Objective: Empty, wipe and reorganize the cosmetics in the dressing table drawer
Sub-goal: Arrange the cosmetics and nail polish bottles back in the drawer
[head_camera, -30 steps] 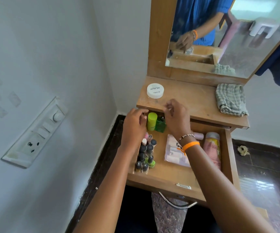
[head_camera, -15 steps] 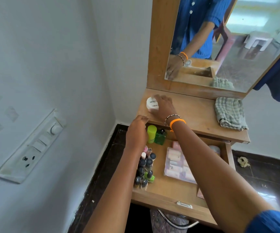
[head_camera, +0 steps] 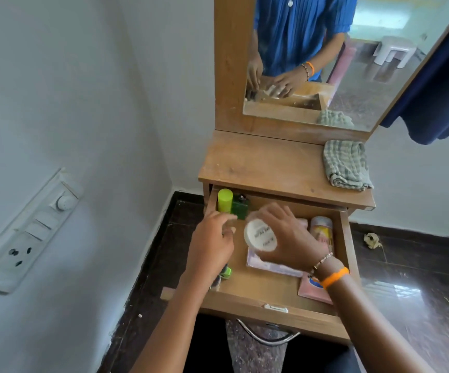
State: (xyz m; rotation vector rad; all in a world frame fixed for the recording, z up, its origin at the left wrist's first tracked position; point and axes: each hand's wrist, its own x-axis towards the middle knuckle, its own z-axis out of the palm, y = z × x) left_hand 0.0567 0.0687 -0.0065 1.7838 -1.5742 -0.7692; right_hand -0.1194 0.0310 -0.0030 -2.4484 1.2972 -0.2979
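The wooden drawer (head_camera: 269, 300) of the dressing table stands pulled out. My right hand (head_camera: 290, 238) holds a round white jar (head_camera: 260, 235) tilted above the drawer's middle. My left hand (head_camera: 212, 246) hovers over the drawer's left side with curled fingers, hiding most of the small nail polish bottles (head_camera: 226, 273) there; I cannot tell if it touches them. At the back left stand a yellow-green tube (head_camera: 224, 200) and a green bottle (head_camera: 240, 207). A pink-white packet (head_camera: 269, 266) lies under the jar, and a pink tube (head_camera: 323, 231) lies at the right.
A folded checked cloth (head_camera: 348, 164) lies on the right of the table top (head_camera: 261, 165). The mirror (head_camera: 339, 63) rises behind it. A wall with a switch panel (head_camera: 26, 230) is close on the left. A crumpled scrap (head_camera: 371, 239) lies on the dark floor.
My right hand took the white jar from the table top and brought it down over the open drawer. My left hand slid forward over the nail polish bottles.
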